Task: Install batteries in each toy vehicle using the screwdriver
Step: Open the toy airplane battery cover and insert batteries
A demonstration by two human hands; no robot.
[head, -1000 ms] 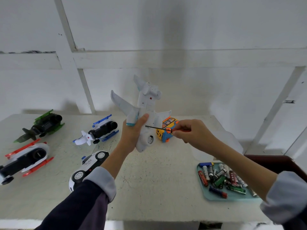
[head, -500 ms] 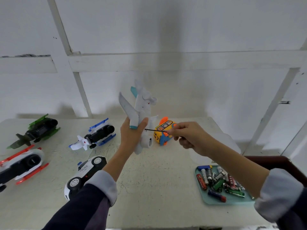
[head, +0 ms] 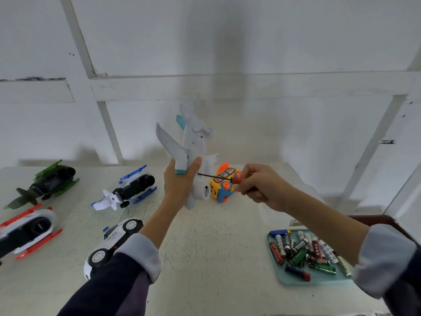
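White table (head: 216,258): it holds all the toys and a tray.
Toy plane (head: 193,142): white with blue tips, held up in the air over the table, tail end up.
Left hand (head: 180,181): fingers wrapped tight round the plane's body and one wing.
Right hand (head: 257,185): pinches the screwdriver's handle.
Tray (head: 319,279): light green, on the right, full of batteries (head: 300,249).
Police car (head: 109,245): white, near the left sleeve.
Yellow bus (head: 224,185): small, just behind the plane.
Screwdriver (head: 216,176): thin dark rod, red handle, tip touching the plane's belly.
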